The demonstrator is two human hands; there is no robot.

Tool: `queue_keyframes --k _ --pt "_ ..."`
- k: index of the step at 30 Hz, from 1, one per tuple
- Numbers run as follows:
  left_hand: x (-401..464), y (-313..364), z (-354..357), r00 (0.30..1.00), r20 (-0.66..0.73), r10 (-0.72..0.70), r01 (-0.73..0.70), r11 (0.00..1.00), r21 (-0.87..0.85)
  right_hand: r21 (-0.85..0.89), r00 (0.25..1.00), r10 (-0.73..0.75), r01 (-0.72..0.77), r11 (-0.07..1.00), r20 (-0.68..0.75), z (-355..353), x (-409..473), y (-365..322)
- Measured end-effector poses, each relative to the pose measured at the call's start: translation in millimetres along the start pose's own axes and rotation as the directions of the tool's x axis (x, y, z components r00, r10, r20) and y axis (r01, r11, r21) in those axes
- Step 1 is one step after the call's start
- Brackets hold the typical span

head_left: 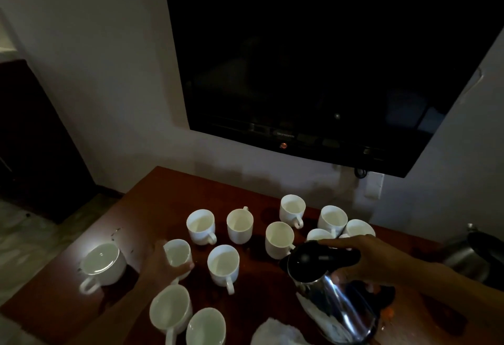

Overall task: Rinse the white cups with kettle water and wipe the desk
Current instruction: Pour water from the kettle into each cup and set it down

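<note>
Gripping a cup in left hand, right hand clasping kettle, cloth near.

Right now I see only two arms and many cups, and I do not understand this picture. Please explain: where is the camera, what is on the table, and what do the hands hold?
There is no machine here. A person wears one camera on the head, so you look forward and down at their own arms. The left hand grips one white cup standing on the brown desk. The right hand holds the black handle of a shiny steel kettle. About a dozen more white cups stand upright around them. A crumpled white cloth lies at the near edge. A second kettle stands far right, and a dark television hangs on the wall.
</note>
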State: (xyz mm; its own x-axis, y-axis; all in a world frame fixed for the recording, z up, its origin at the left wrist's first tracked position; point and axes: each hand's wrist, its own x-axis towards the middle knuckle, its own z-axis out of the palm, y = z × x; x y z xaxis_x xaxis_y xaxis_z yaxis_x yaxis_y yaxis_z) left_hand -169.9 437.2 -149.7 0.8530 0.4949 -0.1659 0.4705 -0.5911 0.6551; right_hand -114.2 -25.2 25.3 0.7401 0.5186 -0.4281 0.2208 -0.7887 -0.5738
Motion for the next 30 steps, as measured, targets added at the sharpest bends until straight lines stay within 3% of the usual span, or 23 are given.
queue_keyframes --k 4,9,14,20,23,26,30 --pt "-3 7 0 1.000 0.024 -0.005 0.004 0.999 0.040 -0.009 1.000 0.010 -0.010 1.000 -0.004 -1 -2 1" --pt "-19 43 6 0.944 -0.076 0.322 -0.312 0.942 0.123 -0.035 0.999 -0.010 0.009 0.999 -0.032 1 -5 0" --pt "-37 72 35 0.890 0.036 0.454 -0.456 0.888 0.056 -0.023 0.998 -0.019 0.018 1.000 -0.058 4 -10 2" --pt "-48 79 69 0.937 0.207 0.282 -0.309 0.944 0.111 -0.004 0.997 -0.030 0.030 1.000 -0.070 6 -16 6" --pt "-46 76 83 0.948 0.223 0.229 -0.257 0.960 0.108 0.001 0.997 -0.040 0.040 0.999 -0.069 6 -18 7" --pt "-48 79 84 0.957 0.182 0.225 -0.246 0.964 0.105 0.005 0.997 -0.031 0.032 0.999 -0.077 7 -17 13" --pt "-63 95 83 0.916 0.254 0.310 -0.342 0.935 0.091 0.010 0.996 -0.035 0.036 0.999 -0.085 7 -16 19"
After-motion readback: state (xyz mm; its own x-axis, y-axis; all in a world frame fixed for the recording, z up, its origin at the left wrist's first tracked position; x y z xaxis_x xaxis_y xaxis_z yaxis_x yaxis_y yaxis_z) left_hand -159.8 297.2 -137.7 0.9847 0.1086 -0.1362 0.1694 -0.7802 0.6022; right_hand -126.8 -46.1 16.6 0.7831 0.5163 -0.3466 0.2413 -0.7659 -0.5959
